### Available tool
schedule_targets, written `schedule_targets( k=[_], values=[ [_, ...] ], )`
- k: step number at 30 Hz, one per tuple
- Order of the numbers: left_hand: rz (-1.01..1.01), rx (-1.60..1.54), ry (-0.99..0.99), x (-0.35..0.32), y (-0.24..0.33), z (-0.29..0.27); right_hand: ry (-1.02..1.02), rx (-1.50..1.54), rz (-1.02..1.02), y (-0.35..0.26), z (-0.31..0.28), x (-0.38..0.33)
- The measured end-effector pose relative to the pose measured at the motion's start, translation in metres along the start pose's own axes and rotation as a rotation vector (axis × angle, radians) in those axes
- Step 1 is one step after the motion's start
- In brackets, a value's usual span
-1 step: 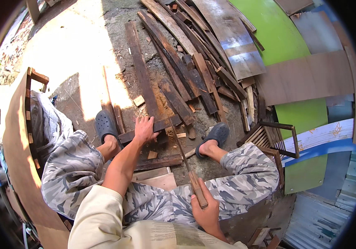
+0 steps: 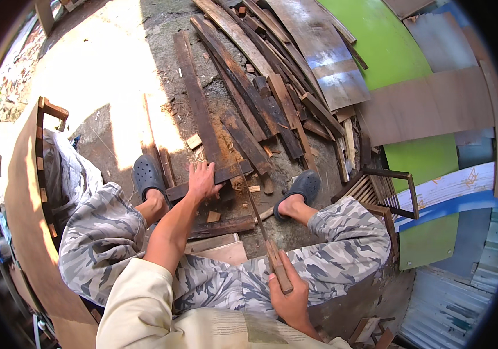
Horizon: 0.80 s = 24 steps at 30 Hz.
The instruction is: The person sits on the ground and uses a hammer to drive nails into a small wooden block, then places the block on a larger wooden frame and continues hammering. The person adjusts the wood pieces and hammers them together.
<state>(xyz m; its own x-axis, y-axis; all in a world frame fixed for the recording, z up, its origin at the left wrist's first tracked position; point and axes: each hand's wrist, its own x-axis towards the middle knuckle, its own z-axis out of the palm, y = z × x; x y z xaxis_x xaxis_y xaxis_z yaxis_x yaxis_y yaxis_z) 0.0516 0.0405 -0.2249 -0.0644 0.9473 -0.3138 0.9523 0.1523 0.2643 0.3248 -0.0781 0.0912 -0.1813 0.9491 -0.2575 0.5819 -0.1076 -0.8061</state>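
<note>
My left hand (image 2: 203, 181) is closed over a short dark wooden piece (image 2: 178, 192) lying crosswise between my feet, its fingers over the far edge. In my right hand (image 2: 291, 296) is the wooden handle of a handsaw (image 2: 277, 264), held close to my lap. The thin blade points away from me, seen almost edge-on. Its far end meets the wooden piece near the right end, to the right of my left hand. Whether the teeth have cut into the wood is too small to tell. Sawdust (image 2: 226, 139) lies on the ground beyond.
A long dark plank (image 2: 195, 99) stretches away ahead. Several old boards (image 2: 243, 75) are piled to its right. At the right are a small slatted wooden stand (image 2: 384, 192) and green panels (image 2: 426, 154). A curved brown board (image 2: 25, 192) stands at the left. Wood offcuts (image 2: 214, 216) lie between my feet.
</note>
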Motion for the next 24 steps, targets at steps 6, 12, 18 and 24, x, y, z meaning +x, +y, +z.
schedule_targets(
  k=[6,12,18,24],
  values=[
    [-0.161,0.077,0.073,-0.003,0.034,-0.001,0.101,0.075,0.096,0.026,-0.018,-0.008],
    [0.116,-0.017,0.009,-0.013,0.114,0.018,0.185,0.233,0.205,0.047,-0.019,-0.009],
    [0.709,-0.064,-0.023,-0.013,0.121,0.032,0.186,0.258,0.186,0.053,-0.023,-0.003],
    [-0.009,0.026,0.077,-0.010,0.104,0.000,0.136,0.234,0.154,0.072,-0.013,0.001]
  ],
)
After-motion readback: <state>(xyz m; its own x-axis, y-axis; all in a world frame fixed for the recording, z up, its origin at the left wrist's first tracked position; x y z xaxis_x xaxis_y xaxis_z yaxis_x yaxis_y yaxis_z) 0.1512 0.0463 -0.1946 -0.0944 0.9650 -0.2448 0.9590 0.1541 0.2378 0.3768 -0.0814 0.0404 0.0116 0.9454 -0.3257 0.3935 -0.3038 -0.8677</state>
